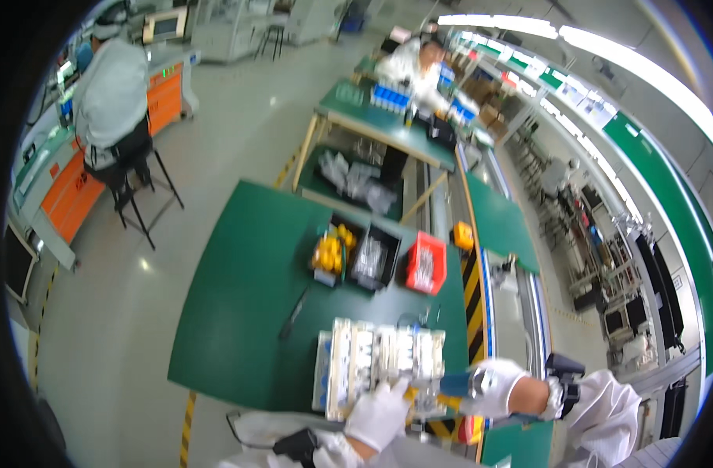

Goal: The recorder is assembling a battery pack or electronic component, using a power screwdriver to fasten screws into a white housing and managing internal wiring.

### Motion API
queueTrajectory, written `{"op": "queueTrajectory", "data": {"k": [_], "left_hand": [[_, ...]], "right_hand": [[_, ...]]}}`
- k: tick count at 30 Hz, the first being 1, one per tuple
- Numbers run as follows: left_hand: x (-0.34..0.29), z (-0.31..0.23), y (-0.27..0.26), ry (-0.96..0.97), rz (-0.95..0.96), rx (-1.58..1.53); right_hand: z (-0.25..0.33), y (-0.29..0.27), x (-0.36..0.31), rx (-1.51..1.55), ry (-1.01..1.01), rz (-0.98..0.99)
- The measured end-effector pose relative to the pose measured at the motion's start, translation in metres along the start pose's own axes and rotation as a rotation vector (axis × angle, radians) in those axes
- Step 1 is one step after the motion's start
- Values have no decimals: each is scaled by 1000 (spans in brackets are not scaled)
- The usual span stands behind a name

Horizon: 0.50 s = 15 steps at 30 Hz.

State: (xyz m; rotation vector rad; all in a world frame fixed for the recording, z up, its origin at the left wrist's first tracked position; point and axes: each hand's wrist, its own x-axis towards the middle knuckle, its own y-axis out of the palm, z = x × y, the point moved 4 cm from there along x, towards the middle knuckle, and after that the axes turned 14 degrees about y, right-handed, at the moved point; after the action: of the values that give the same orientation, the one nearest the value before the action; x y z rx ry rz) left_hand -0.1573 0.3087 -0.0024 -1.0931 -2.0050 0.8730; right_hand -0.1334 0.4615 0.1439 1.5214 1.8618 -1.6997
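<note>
My left hand (pixel 377 418), in a white glove, rests on the near edge of a clear rack of several white parts (pixel 380 363) that lies on the green table (pixel 239 304). My right hand (pixel 493 386), also gloved, is closed around a blue-handled tool (pixel 455 384) at the rack's right end. Whether the tool touches the rack I cannot tell. A black wrist device (pixel 567 382) sits on my right forearm.
Beyond the rack stand a bin of yellow parts (pixel 330 251), a black bin of clear bagged parts (pixel 369 257) and a red bin (pixel 426 264). A dark pen-like tool (pixel 294 313) lies to the left. A conveyor (pixel 512 304) runs along the right. Two other people work further off.
</note>
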Motion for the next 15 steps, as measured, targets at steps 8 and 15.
{"op": "queueTrajectory", "data": {"k": [8, 15], "left_hand": [[6, 12, -1, -99, -47, -108], [2, 8, -1, 9, -41, -28]], "right_hand": [[0, 3, 7, 87, -19, -19], [-16, 8, 2, 133, -396, -213]]}}
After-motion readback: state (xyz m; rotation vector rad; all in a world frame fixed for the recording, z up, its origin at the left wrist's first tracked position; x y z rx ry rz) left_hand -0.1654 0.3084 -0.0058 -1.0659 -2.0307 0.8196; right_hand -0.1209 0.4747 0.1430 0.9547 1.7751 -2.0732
